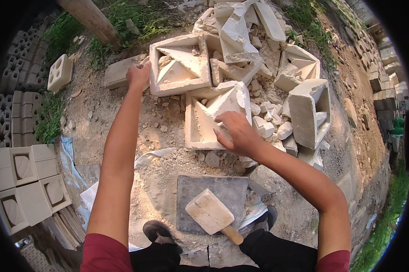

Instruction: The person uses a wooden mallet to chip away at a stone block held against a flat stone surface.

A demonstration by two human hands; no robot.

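Note:
My left hand (138,75) is closed at the left edge of a square, cream cast block (156,86) with a rim and a recessed triangular pattern. Loose crumbs lie in its recess. Just below and to the right is a second such block (196,144), tilted against the first. Over its recess hangs my right hand (239,132), thumb and forefinger apart, with nothing seen between them. On a dark grey slab (186,186) near my feet rests a wooden mallet (210,211), its handle toward my right leg.
Broken cast blocks (231,31) and rubble (270,124) pile up beyond and to the right, with a hollow block (306,113) on its side. Finished blocks (36,199) stack at left, near a perforated block (60,72). A wooden post (93,22) slants in at far left.

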